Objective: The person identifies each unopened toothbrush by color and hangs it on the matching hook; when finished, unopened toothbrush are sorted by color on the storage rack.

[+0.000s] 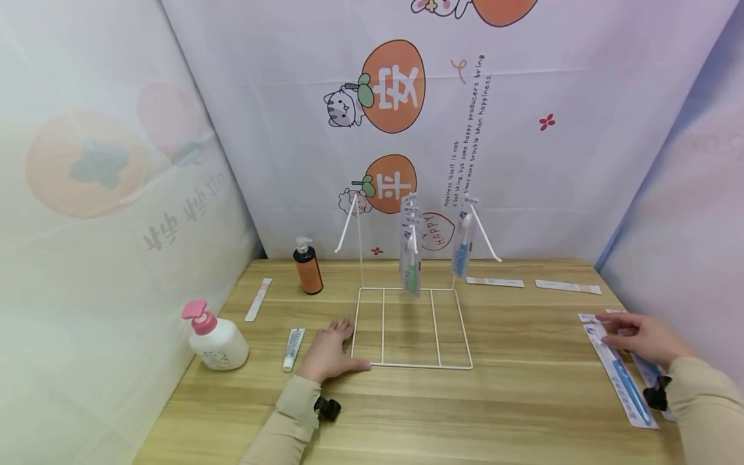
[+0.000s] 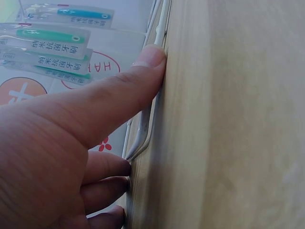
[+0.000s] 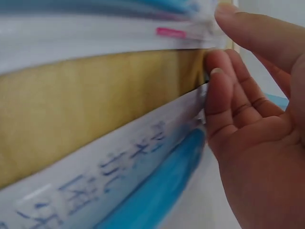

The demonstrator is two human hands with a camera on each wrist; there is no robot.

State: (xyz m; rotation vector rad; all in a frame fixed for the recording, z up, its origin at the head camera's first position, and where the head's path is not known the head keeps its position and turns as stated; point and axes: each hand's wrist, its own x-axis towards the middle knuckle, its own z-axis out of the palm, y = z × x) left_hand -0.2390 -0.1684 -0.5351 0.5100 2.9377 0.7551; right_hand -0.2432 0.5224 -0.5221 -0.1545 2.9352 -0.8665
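In the head view my left hand [image 1: 331,354] rests on the front left corner of a white wire rack [image 1: 417,367], fingers spread. Its thumb lies along the front wire, as the left wrist view shows. At the far right my right hand [image 1: 642,336] has its thumb and fingertips at the upper end of a blue packaged toothbrush [image 1: 624,381] lying on the table. A second packaged toothbrush [image 1: 646,369] lies beside it, partly hidden under that hand. Green packaged toothbrushes [image 1: 411,271] hang on the rack's middle hook, and a blue packaged toothbrush [image 1: 462,248] on the right one.
To the left stand a white pump bottle [image 1: 219,345] with a pink top and a dark pump bottle [image 1: 308,268]. A toothpaste tube [image 1: 293,349] lies near my left hand. Flat paper strips [image 1: 494,282] lie along the back. Printed cloth encloses the wooden table [image 1: 523,400].
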